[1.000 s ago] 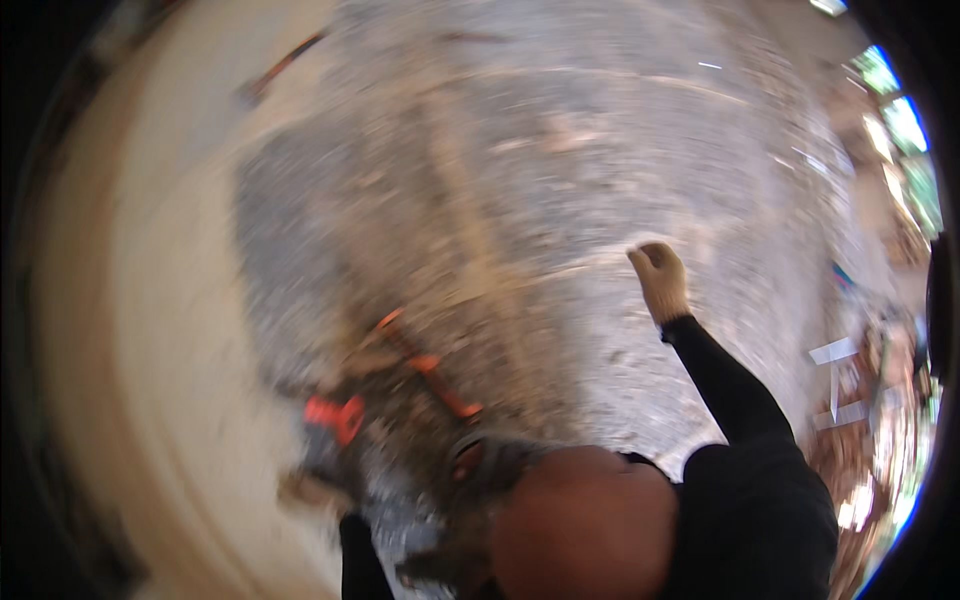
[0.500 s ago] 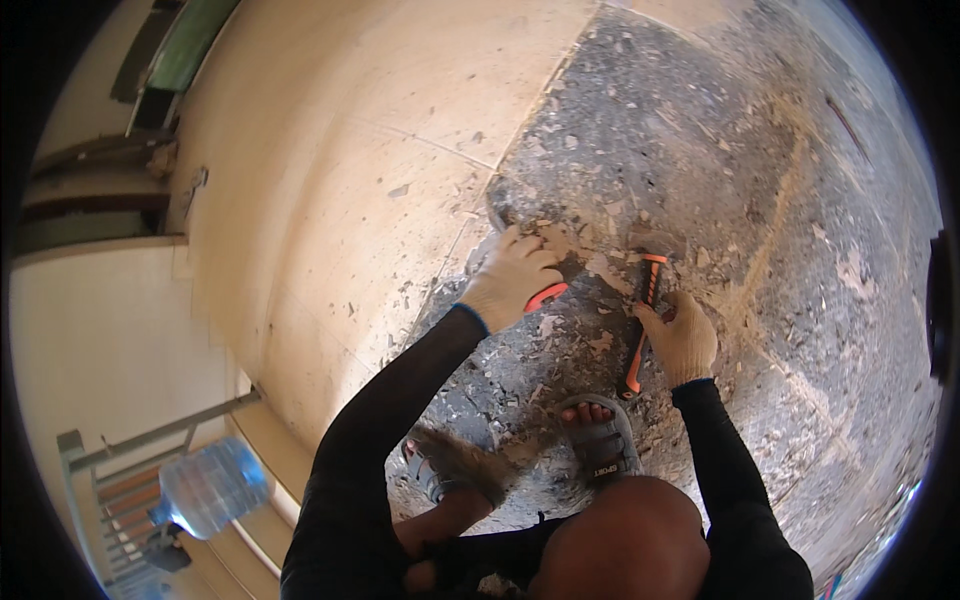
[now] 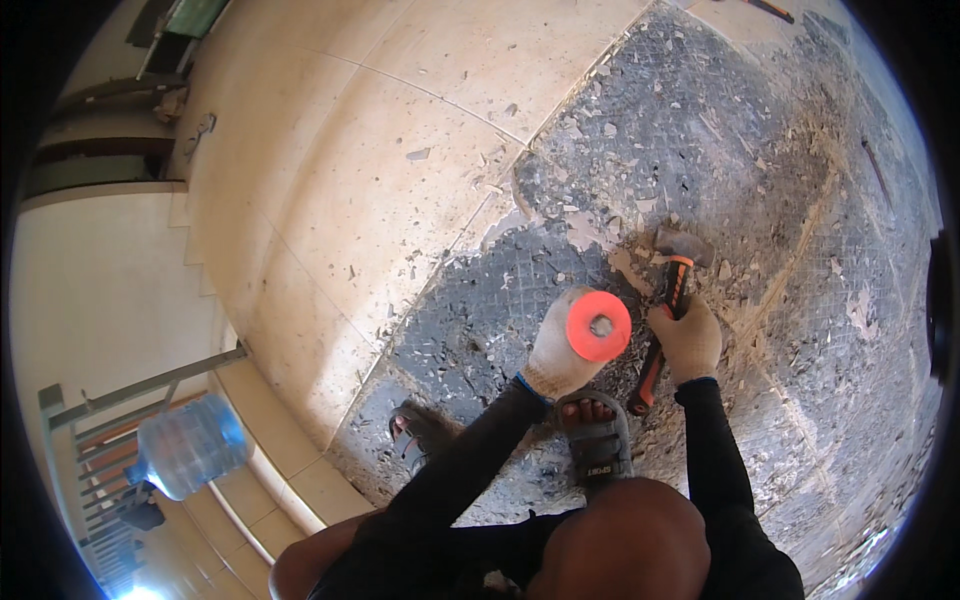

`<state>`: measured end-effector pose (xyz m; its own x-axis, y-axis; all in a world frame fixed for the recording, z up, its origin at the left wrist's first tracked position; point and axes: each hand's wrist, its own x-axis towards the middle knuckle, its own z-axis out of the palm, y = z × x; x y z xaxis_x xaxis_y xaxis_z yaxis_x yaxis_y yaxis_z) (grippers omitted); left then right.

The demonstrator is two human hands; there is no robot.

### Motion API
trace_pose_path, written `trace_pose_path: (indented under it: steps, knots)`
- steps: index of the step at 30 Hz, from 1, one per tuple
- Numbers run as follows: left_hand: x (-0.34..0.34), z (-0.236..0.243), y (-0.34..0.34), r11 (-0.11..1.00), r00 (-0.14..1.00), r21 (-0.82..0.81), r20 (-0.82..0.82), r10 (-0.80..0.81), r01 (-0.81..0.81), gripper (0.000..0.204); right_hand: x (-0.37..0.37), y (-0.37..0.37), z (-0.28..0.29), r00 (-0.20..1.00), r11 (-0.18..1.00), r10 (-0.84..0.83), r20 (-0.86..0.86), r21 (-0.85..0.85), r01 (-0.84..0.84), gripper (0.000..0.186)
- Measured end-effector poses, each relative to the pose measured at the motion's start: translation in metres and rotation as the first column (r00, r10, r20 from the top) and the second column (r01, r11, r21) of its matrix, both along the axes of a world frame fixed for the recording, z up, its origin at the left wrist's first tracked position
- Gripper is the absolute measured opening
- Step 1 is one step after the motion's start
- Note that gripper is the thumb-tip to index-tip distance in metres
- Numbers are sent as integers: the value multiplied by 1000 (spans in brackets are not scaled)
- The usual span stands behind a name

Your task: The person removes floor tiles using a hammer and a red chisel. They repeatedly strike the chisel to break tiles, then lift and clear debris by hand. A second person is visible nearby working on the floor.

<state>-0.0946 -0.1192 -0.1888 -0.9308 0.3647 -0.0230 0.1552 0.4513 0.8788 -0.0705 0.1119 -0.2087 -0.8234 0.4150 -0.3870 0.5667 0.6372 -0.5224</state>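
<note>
My left hand, in a pale knit work glove, is wrapped round a chisel with a round orange-red guard. Its grey struck end points up toward me, while the guard and hand hide the shaft and blade. Close by on the right, my gloved right hand grips the black-and-orange handle of a hammer. The blocky, dusty hammer head lies at the far end, low over the debris, and the handle's butt comes near my sandal.
Beige floor tiles border a dark, ridged broken-up patch strewn with chips. My sandalled feet stand on it. A blue water jug lies by a grey metal rack at left. Another orange-and-black handle shows at the far right.
My left hand has come from the tile edge toward me and to the right, turning the chisel guard upward. The right hand keeps hold of the hammer. The view has shifted.
</note>
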Motion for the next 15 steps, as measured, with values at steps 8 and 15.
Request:
trace_pose_path:
  steps: [8,15]
  knots:
    - [-87,16,21,975,977,-178,-187,98,-132,24,27,5,17,798,-14,-340,497,-851,524,25]
    - [-178,1,46,946,929,-281,-368,49,-161,23,40,7,25,832,184,-344,435,-838,514,17]
